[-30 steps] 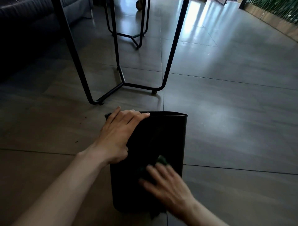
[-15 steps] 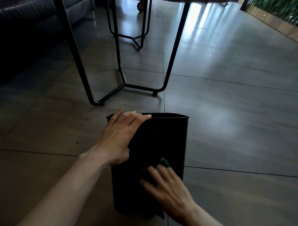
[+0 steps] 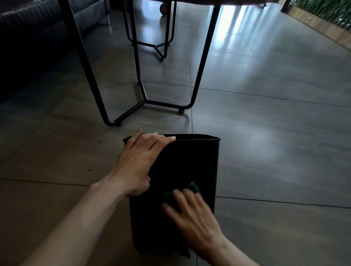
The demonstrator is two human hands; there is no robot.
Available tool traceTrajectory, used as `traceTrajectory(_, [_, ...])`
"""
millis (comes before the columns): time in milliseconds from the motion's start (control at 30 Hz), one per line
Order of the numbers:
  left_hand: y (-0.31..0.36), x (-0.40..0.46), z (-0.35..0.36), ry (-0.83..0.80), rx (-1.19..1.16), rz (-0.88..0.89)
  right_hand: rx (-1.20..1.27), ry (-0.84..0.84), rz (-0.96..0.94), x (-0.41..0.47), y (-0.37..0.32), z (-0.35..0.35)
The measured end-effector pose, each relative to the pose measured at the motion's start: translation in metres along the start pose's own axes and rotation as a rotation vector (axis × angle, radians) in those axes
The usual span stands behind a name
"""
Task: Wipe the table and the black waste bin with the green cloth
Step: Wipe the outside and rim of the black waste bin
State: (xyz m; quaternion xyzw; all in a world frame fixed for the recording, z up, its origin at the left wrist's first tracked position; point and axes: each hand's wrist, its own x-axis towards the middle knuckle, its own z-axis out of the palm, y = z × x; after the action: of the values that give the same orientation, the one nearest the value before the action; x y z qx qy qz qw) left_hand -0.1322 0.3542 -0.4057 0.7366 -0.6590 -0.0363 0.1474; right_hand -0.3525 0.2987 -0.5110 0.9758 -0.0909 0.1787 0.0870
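Observation:
The black waste bin (image 3: 193,161) lies on its side on the tiled floor, its open rim pointing away from me. My left hand (image 3: 138,163) grips the bin's upper left edge near the rim, fingers curled over it. My right hand (image 3: 191,218) presses the green cloth (image 3: 191,187) flat against the bin's upward-facing side, fingers spread and blurred with motion. Only a small green fold shows past my fingertips; the rest of the cloth is under my hand. The table (image 3: 218,2) shows only as its underside edge at the top.
Black metal table legs (image 3: 201,62) with a floor-level frame stand just beyond the bin. A second metal base (image 3: 161,45) stands farther back. A dark sofa (image 3: 28,24) fills the far left. A wooden planter with plants (image 3: 322,19) runs along the far right.
My right hand with the cloth has shifted slightly across the bin's side. The view has tilted up a little, so the table's underside shows. My left hand keeps its grip.

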Motion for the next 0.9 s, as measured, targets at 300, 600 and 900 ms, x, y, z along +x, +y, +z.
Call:
traceTrajectory(300, [0.003, 0.000, -0.003, -0.012, -0.002, -0.015, 0.003, 0.112, 0.337, 0.058, 0.014, -0.010])
traceTrajectory(600, [0.004, 0.001, -0.001, -0.006, 0.016, 0.002, -0.066, 0.076, 0.232, 0.010, 0.024, -0.009])
traceTrajectory(900, [0.005, 0.000, -0.001, -0.008, 0.040, -0.010, -0.100, -0.030, -0.098, -0.024, -0.007, 0.016])
